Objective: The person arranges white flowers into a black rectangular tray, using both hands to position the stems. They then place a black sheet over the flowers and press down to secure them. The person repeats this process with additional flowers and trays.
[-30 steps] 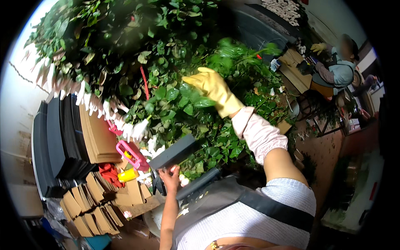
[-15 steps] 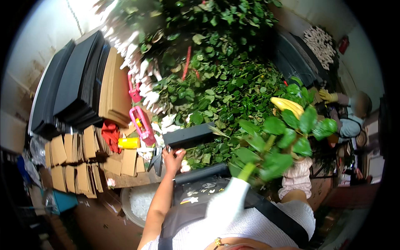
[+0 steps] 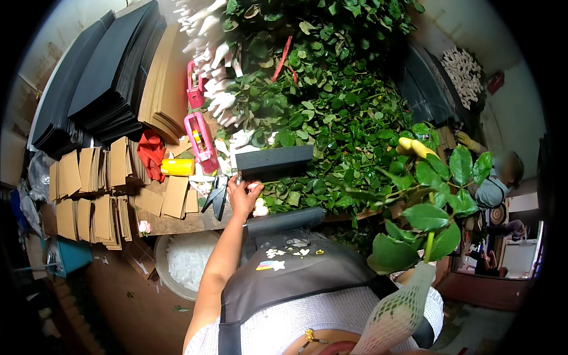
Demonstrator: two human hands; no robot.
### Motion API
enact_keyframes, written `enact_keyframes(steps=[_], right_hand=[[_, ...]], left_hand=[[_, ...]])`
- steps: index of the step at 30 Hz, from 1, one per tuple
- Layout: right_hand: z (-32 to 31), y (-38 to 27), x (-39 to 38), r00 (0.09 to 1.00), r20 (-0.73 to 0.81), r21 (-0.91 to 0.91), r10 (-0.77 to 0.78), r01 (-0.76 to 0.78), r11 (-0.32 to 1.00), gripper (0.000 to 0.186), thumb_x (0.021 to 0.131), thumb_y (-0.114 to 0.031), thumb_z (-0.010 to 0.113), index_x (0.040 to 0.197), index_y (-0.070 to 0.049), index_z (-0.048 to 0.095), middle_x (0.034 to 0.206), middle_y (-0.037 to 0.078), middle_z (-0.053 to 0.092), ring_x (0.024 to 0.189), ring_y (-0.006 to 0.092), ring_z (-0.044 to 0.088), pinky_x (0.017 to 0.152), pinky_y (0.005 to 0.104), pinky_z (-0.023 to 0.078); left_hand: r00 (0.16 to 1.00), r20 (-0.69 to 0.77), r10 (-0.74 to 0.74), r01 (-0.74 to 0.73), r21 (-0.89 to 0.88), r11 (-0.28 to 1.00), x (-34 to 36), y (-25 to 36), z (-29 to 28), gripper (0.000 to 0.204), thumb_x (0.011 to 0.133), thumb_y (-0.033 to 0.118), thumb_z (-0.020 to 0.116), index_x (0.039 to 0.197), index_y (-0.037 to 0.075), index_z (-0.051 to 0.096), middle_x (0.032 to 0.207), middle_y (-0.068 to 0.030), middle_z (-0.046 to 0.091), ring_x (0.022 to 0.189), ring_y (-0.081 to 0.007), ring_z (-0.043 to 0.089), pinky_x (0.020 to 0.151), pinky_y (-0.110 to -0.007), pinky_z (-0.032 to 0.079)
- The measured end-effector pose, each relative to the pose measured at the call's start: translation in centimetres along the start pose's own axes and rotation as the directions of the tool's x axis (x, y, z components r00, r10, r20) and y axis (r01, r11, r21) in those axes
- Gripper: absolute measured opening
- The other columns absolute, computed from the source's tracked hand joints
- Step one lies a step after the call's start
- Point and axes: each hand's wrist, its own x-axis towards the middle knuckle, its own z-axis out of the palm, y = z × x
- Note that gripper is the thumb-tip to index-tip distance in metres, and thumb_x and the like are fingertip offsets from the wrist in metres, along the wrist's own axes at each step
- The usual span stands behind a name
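At the near edge of the table, my bare left hand has its fingers curled around a pale pink rose, beside a black ridged block. Another pale rose bloom lies just below the fingertips. On the right, my right hand wears a yellow glove and is partly hidden behind leaves. It grips the stem of a leafy rose whose bloom, in a white mesh sleeve, hangs close in front of me. Black-handled scissors rest left of my left hand.
Cut rose stems and leaves cover the table. Pink tape dispensers, a yellow roll and stacked cardboard pieces sit left. A padded black bar edges the front. A tub of white netting stands below; another person works far right.
The sleeved rose has swung right and sharpened from a blur, its leaves now beside the yellow glove. My view has shifted slightly; my left hand keeps its place by the black block.
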Motion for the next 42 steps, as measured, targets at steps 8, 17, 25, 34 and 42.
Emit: enact_keyframes(steps=[8, 17, 25, 34, 42], right_hand=[[1.8, 1.6, -0.5, 0.980, 0.187, 0.087, 0.064, -0.082, 0.993, 0.059, 0.100, -0.034, 0.060, 0.141, 0.006, 0.049, 0.128, 0.020, 0.065, 0.115, 0.0262, 0.064, 0.097, 0.0391, 0.052], [11.3, 14.2, -2.9, 0.912, 0.404, -0.525, 0.068, 0.170, 0.834, 0.030, 0.087, -0.006, 0.060, 0.115, -0.006, 0.069, 0.098, 0.020, 0.071, 0.088, 0.0383, 0.069, 0.077, 0.0462, 0.056], [16.6, 12.7, -1.8, 0.776, 0.327, -0.943, 0.539, 0.227, 0.245, 0.023, 0.087, -0.021, 0.069, 0.108, -0.012, 0.071, 0.093, 0.010, 0.072, 0.089, 0.0339, 0.071, 0.077, 0.0464, 0.057], [30.4, 8.6, 3.0, 0.425, 0.711, -0.665, 0.560, 0.148, 0.732, 0.024, 0.086, -0.022, 0.070, 0.109, -0.015, 0.076, 0.109, 0.010, 0.076, 0.100, 0.0258, 0.074, 0.078, 0.0413, 0.059], [34.2, 16.7, -1.9, 0.793, 0.564, -0.596, 0.230, 0.197, 0.779, 0.026, 0.087, -0.021, 0.065, 0.110, -0.014, 0.076, 0.106, 0.009, 0.076, 0.095, 0.0256, 0.074, 0.077, 0.0393, 0.059]], left_hand=[[1.000, 0.000, 0.001, -0.001, -0.017, 1.000, -0.1, 0.0, -0.6, 0.043, 0.073, 0.045, 0.085, 0.094, 0.009, 0.075, 0.143, -0.0173, 0.047, 0.126, -0.0398, 0.046, 0.102, -0.046, 0.043], [1.000, 0.026, -0.005, 0.004, 0.037, 0.999, -0.3, -0.4, -0.7, 0.034, 0.071, 0.022, 0.084, 0.102, 0.014, 0.074, 0.144, -0.0145, 0.043, 0.131, -0.0376, 0.042, 0.105, -0.045, 0.041], [0.998, 0.045, -0.048, 0.045, 0.069, 0.997, 0.4, -0.6, -0.2, 0.043, 0.072, 0.039, 0.085, 0.093, 0.003, 0.073, 0.146, -0.0186, 0.043, 0.130, -0.0391, 0.045, 0.105, -0.044, 0.042], [0.998, 0.071, 0.000, -0.003, 0.052, 0.999, 0.6, -2.0, 0.3, 0.044, 0.071, 0.033, 0.083, 0.103, 0.003, 0.074, 0.147, -0.0242, 0.041, 0.131, -0.0430, 0.043, 0.108, -0.046, 0.039], [0.999, 0.041, 0.027, -0.028, 0.021, 0.999, 0.4, -0.5, -0.2, 0.050, 0.072, 0.044, 0.086, 0.102, 0.006, 0.077, 0.143, -0.0290, 0.044, 0.126, -0.0444, 0.046, 0.105, -0.046, 0.042]])
